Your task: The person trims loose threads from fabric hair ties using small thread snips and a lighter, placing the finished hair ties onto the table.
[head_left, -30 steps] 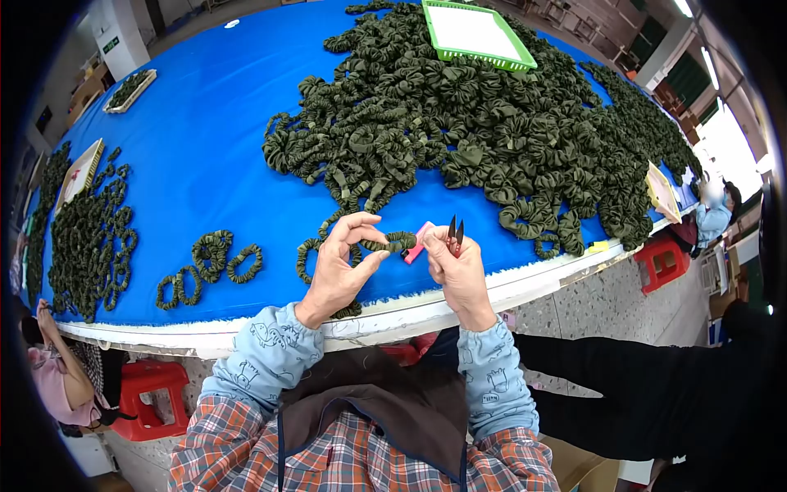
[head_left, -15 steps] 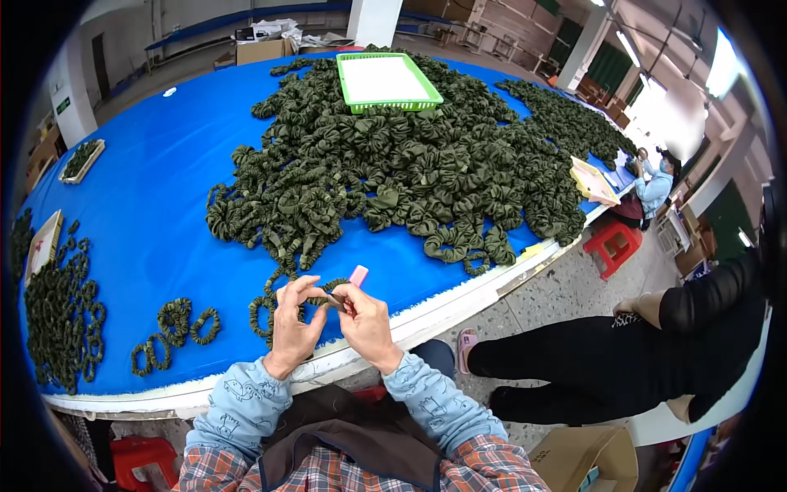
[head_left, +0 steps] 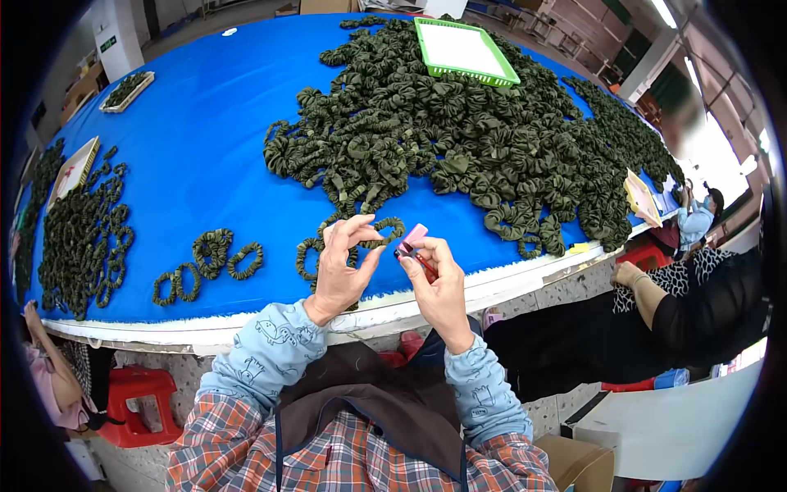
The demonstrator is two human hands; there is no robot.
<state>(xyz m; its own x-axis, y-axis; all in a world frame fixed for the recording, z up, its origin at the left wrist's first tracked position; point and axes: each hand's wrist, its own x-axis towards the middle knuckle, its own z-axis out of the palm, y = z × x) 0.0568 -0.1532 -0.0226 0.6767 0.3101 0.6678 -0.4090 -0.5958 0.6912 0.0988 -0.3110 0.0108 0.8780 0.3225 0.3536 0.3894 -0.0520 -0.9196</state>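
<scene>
My left hand is above the near table edge, thumb and forefinger brought together in a pinch; anything between their tips is too small to make out. Close by on the right, my right hand is closed on a small tool with a pink block-like end, a dark part and some red between the fingers. Behind my fingertips a dark green scrunchie shows, partly hidden by the left fingers. Another scrunchie lies on the blue cloth left of that hand.
A large heap of dark green scrunchies spreads over the blue table, bearing a green tray. Loose scrunchies and a second pile lie left. Another person in black is close on my right; red stools stand below.
Both hands have shifted right and slightly up in view, and stand farther apart. The table and heap also moved right and up as the view turned. The pink-ended tool stays in my right hand.
</scene>
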